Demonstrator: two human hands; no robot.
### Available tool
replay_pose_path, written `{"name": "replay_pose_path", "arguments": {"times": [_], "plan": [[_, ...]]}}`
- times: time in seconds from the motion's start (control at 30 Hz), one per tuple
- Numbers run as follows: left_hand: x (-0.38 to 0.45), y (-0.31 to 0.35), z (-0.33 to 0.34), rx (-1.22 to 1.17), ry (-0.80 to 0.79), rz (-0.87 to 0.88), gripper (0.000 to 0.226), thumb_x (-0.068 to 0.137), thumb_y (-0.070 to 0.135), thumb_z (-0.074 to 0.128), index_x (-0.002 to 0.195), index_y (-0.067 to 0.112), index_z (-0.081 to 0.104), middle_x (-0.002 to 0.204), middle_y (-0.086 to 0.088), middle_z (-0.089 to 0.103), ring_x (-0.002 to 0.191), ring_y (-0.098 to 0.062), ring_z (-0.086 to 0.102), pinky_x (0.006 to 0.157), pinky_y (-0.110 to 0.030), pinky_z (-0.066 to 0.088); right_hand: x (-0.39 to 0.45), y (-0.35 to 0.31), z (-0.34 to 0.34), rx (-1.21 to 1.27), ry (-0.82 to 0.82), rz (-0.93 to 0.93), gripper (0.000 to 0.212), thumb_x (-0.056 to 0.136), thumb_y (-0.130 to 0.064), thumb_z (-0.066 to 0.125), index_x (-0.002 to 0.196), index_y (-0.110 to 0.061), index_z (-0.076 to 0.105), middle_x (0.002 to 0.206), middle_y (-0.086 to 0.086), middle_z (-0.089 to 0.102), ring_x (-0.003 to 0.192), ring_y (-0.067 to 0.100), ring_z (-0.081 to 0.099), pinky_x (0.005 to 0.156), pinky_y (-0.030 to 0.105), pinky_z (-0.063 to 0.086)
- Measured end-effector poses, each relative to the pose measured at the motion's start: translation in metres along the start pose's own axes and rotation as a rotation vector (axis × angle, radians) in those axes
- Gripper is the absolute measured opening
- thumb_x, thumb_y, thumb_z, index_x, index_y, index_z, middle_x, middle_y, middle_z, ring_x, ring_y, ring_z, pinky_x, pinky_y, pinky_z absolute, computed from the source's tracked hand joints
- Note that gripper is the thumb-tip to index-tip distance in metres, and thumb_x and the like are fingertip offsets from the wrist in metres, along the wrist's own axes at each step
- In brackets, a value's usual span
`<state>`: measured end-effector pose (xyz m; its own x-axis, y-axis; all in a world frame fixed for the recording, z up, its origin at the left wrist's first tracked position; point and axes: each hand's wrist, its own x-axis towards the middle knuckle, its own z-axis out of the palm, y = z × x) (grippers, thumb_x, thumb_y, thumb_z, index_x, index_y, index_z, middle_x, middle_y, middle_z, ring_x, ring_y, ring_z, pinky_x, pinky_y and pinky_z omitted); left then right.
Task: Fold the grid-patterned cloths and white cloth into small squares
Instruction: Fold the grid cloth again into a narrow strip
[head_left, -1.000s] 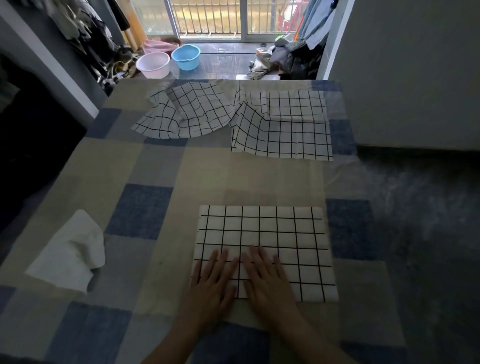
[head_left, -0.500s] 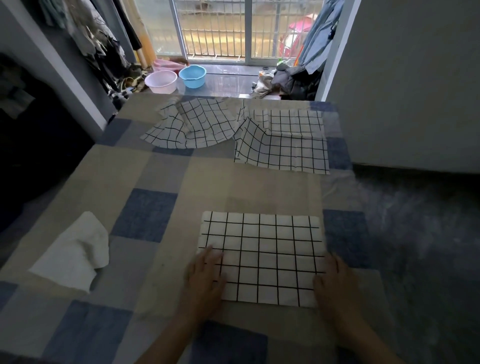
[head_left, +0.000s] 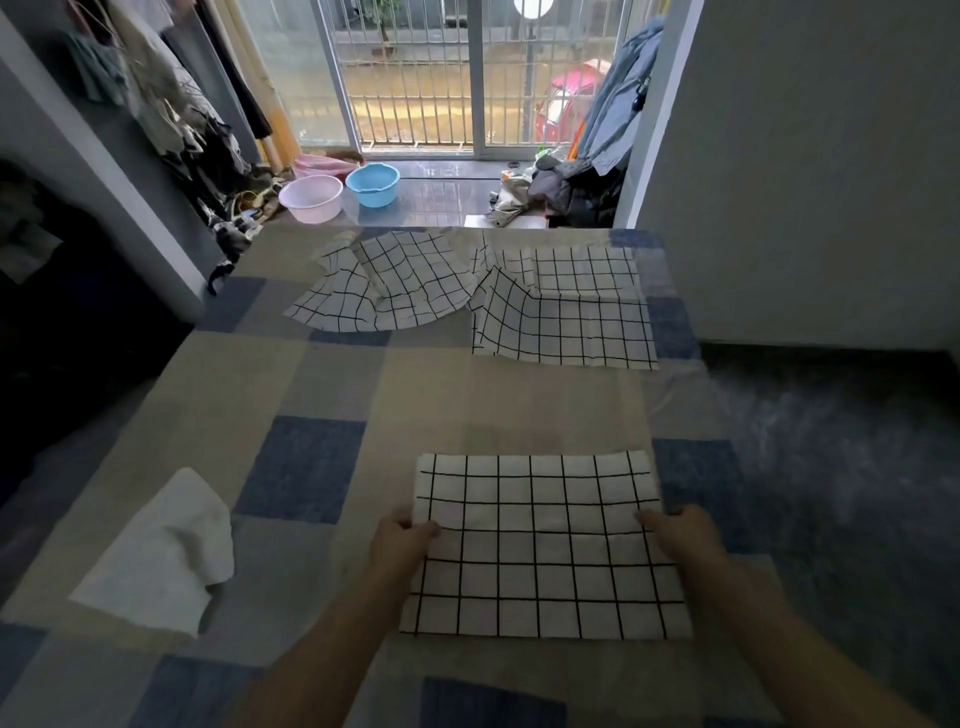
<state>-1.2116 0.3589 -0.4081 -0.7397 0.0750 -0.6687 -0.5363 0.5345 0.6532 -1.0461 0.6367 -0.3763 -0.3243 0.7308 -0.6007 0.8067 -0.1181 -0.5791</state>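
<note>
Checked in blue, grey and tan, a bedspread (head_left: 322, 395) fills most of the frame, with a person's two bare forearms reaching up from the bottom edge. At lower centre lies a folded grid-patterned cloth (head_left: 540, 545), a flat rectangle, white with black lines. The left hand (head_left: 402, 543) grips its left edge about halfway up, thumb on top of the fabric and fingers curled at the edge. The right hand (head_left: 680, 535) grips the right edge at the same height, thumb laid over the cloth. The far half of the cloth bows slightly between the two hands.

At lower left, well apart from the hands, a white cloth (head_left: 161, 556) rests crumpled, one corner turned under.

Farther up, near the bedspread's far edge, two more grid cloths await. The one at upper centre-left, a rumpled grid cloth (head_left: 384, 286), is bunched in loose folds. Just beside it to the right, a partly spread grid cloth (head_left: 566, 317) lies flatter, its left side creased upward.

Beyond the bedspread, on a glossy tiled floor, stand a pink basin (head_left: 310, 198) and a blue basin (head_left: 372, 184), side by side. Clothes (head_left: 171, 114) hang at upper left; a heap of garments (head_left: 571, 187) sits at upper right beside a barred glass door (head_left: 431, 78).
</note>
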Motion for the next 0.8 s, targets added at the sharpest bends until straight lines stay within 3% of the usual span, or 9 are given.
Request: {"name": "replay_pose_path", "arguments": {"times": [0.13, 0.33, 0.47, 0.57, 0.63, 0.7, 0.8], "plan": [[-0.001, 0.004, -0.011, -0.026, -0.102, -0.040, 0.030, 0.086, 0.021, 0.068, 0.110, 0.004, 0.067, 0.102, -0.016, 0.070, 0.092, -0.032, 0.067, 0.084, -0.044, 0.057, -0.003, -0.001, 0.001, 0.024, 0.001, -0.001, 0.043, 0.086, -0.014, 0.069, 0.120, 0.010, 0.057, 0.109, 0.022, 0.061, 0.093, 0.029, 0.054, 0.084, 0.035, 0.043], [-0.003, 0.014, -0.026, 0.001, -0.215, 0.001, 0.024, 0.091, 0.022, 0.064, 0.105, 0.003, 0.066, 0.094, -0.012, 0.071, 0.082, -0.023, 0.068, 0.059, -0.028, 0.053, -0.012, 0.002, 0.000, 0.135, -0.025, 0.033, 0.022, 0.085, -0.010, 0.070, 0.095, 0.004, 0.058, 0.077, 0.011, 0.060, 0.077, 0.028, 0.058, 0.085, 0.041, 0.051], [-0.002, 0.018, -0.038, 0.051, -0.235, 0.063, 0.017, 0.090, 0.020, 0.066, 0.098, 0.005, 0.068, 0.085, -0.008, 0.071, 0.073, -0.018, 0.067, 0.047, -0.020, 0.048, -0.025, 0.011, -0.009, 0.202, -0.145, 0.131, 0.029, 0.083, -0.011, 0.072, 0.104, 0.006, 0.061, 0.099, 0.027, 0.067, 0.091, 0.040, 0.066, 0.085, 0.052, 0.054], [0.000, 0.024, -0.046, 0.079, -0.242, 0.084, 0.013, 0.089, 0.020, 0.067, 0.091, 0.007, 0.068, 0.085, -0.008, 0.070, 0.074, -0.018, 0.064, 0.053, -0.023, 0.045, -0.036, 0.012, -0.017, 0.273, -0.183, 0.134, 0.025, 0.085, -0.008, 0.069, 0.105, 0.006, 0.064, 0.098, 0.025, 0.070, 0.093, 0.039, 0.067, 0.088, 0.052, 0.053], [0.004, 0.030, -0.052, 0.094, -0.236, 0.097, 0.017, 0.089, 0.023, 0.067, 0.090, 0.007, 0.068, 0.086, -0.007, 0.068, 0.076, -0.019, 0.061, 0.059, -0.025, 0.044, -0.048, 0.005, -0.022, 0.316, -0.191, 0.131, 0.019, 0.086, -0.008, 0.067, 0.100, 0.004, 0.064, 0.091, 0.021, 0.070, 0.087, 0.035, 0.065, 0.075, 0.042, 0.054], [0.008, 0.040, -0.058, 0.104, -0.245, 0.135, 0.021, 0.088, 0.027, 0.068, 0.095, 0.007, 0.066, 0.091, -0.008, 0.064, 0.080, -0.020, 0.056, 0.065, -0.027, 0.042, -0.054, -0.003, -0.029, 0.371, -0.210, 0.130, 0.015, 0.086, -0.006, 0.065, 0.095, 0.006, 0.062, 0.084, 0.016, 0.066, 0.074, 0.029, 0.060, 0.060, 0.032, 0.046], [0.003, 0.074, -0.066, 0.063, -0.261, 0.237, 0.012, 0.089, 0.027, 0.067, 0.088, 0.015, 0.064, 0.090, -0.007, 0.060, 0.081, -0.021, 0.051, 0.070, -0.030, 0.039, -0.063, -0.027, -0.044, 0.430, -0.232, 0.048, 0.013, 0.078, -0.008, 0.069, 0.081, 0.003, 0.064, 0.071, 0.013, 0.058, 0.055, 0.023, 0.051, 0.051, 0.025, 0.037]]}}
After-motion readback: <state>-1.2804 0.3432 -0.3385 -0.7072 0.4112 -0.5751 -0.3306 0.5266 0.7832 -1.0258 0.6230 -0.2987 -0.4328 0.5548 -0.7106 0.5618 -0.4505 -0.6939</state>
